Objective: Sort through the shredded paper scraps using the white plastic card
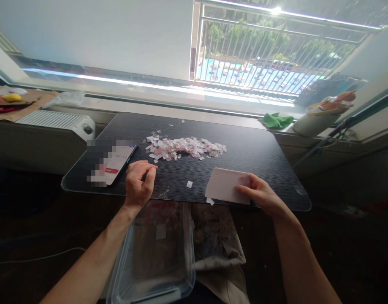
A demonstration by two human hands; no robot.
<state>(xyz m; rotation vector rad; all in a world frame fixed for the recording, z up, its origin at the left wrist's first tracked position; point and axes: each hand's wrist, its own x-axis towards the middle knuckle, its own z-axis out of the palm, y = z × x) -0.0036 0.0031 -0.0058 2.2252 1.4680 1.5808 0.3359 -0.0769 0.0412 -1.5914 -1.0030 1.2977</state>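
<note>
My right hand (pixel 260 190) grips a pale pinkish card (pixel 227 185) by its right side, thumb on top, over the table's front edge. One small white paper piece (pixel 210 201) pokes out under the card's lower left corner. Another paper piece (pixel 189 184) lies flat between my hands. My left hand (pixel 139 181) is closed near the front edge, fingers curled and thumb against them; whatever they may hold is hidden. Beyond both hands spreads a low heap of small white and pink paper pieces (pixel 184 147).
A phone (pixel 118 162) rests on the dark table (pixel 244 143), left of my left hand. Below the front edge is a clear plastic box (pixel 190 261). A green cloth (pixel 277 120) and a pale container (pixel 316 120) stand by the window. At left is a white radiator (pixel 59 122).
</note>
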